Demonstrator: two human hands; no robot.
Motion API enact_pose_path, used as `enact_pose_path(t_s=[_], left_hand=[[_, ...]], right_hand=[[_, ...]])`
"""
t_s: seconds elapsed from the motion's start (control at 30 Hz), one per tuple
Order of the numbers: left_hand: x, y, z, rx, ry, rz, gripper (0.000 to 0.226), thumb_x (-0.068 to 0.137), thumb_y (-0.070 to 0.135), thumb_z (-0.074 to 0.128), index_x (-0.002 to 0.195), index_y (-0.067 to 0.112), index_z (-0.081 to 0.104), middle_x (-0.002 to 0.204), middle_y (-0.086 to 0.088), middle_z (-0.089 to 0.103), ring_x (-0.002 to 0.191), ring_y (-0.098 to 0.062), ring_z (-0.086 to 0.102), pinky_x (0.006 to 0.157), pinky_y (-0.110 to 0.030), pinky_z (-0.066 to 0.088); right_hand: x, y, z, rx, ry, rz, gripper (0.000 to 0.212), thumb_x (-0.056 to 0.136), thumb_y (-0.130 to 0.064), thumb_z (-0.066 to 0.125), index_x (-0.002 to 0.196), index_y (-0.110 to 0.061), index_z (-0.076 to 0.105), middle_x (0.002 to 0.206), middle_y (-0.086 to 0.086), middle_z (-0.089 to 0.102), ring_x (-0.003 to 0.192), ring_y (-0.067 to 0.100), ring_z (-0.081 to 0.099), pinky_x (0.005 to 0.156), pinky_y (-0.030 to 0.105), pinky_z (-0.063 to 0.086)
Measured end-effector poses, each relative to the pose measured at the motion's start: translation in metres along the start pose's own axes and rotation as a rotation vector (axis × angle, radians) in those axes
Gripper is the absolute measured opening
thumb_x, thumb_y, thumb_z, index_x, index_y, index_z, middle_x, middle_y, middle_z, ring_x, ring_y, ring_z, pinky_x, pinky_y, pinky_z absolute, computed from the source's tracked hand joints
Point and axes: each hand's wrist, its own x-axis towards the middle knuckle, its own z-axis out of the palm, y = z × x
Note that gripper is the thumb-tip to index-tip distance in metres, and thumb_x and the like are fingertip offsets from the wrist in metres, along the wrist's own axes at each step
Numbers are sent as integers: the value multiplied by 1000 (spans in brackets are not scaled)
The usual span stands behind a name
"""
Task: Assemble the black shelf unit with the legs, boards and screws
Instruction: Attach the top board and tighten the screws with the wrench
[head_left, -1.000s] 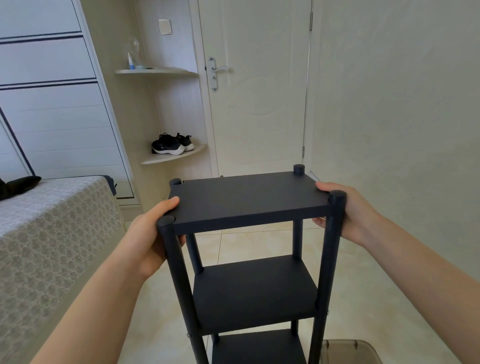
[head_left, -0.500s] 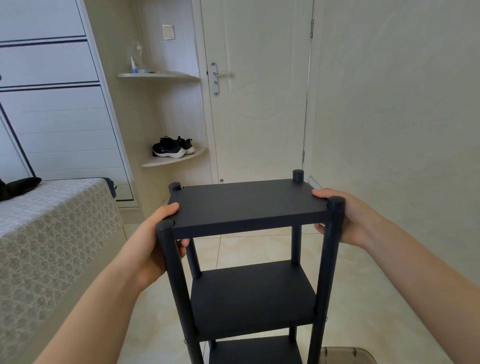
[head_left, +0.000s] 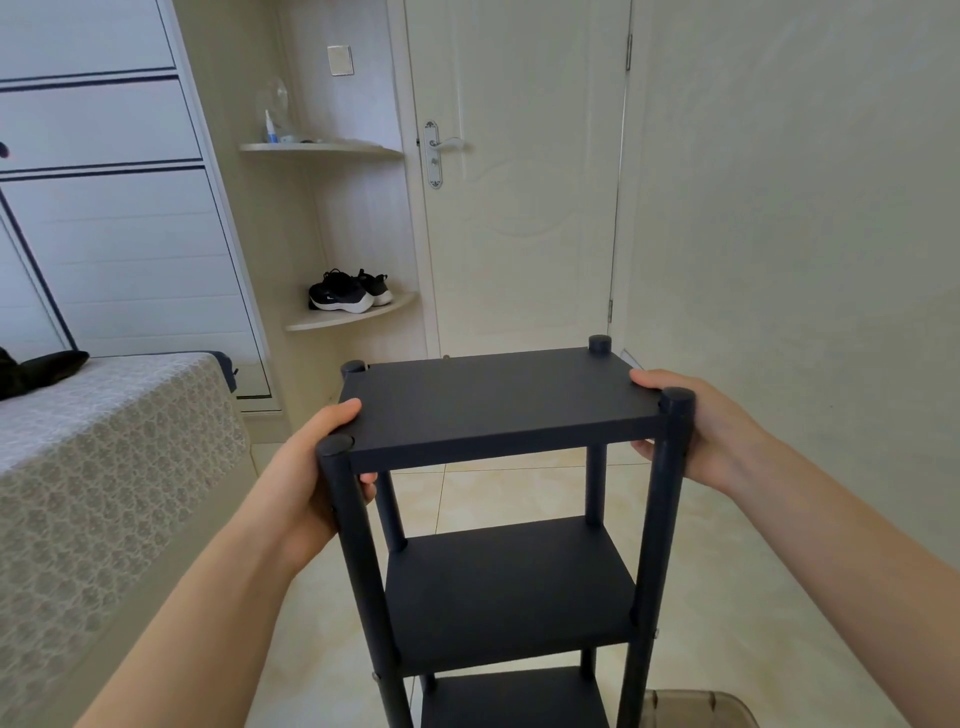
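1. The left hand (head_left: 306, 467) grips the left edge of the top board (head_left: 498, 405) of the shelf unit (head_left: 509, 587), just behind the near left leg (head_left: 358, 551), with the thumb flat on top and the fingers (head_left: 370, 480) curled underneath
2. The right hand (head_left: 711, 431) mirrors it at the unit's right edge, behind the near right leg (head_left: 660, 519), with the thumb on the board and the fingers wrapped beneath
3. The unit is upright between the hands, above the floor (head_left: 519, 493), its foot out of view; the bed (head_left: 104, 441) lies to its left and the door (head_left: 519, 208) is beyond it
4. Both grips match a second ago; the unit sits slightly lower in view
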Motion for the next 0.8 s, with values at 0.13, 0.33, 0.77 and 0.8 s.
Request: enact_pose_path(t_s=[0.13, 0.33, 0.77, 0.8], left_hand=[[1, 0, 1, 10, -3, 16, 53, 75, 46, 77, 113, 12, 66, 60, -1, 61, 45, -13, 53, 50, -26, 49], [2, -4, -2, -22, 18, 22, 44, 87, 43, 69, 118, 11, 64, 59, 1, 60, 44, -13, 50, 49, -25, 49], [2, -5, -1, -57, -32, 20, 39, 88, 43, 69, 114, 15, 64, 66, -1, 65, 43, -14, 49, 45, -24, 49], [1, -5, -1, -57, -24, 24, 37, 89, 43, 69, 113, 15, 65, 66, 0, 65, 43, -13, 49, 45, -24, 49]], right_hand=[[3, 1, -4, 34, -27, -34, 17, 78, -21, 78, 91, -14, 69, 77, 3, 74, 68, 19, 73, 65, 35, 61], [5, 2, -7, 61, -138, -43, 10, 80, -17, 70, 70, -16, 74, 79, 4, 69, 71, 18, 70, 69, 37, 59], [6, 1, -4, 51, -89, -32, 22, 82, -23, 73, 101, -14, 70, 83, 1, 71, 71, 17, 71, 63, 32, 57], [6, 2, -3, 56, -85, -30, 21, 81, -22, 73, 100, -14, 69, 84, 1, 72, 72, 17, 72, 63, 32, 57]])
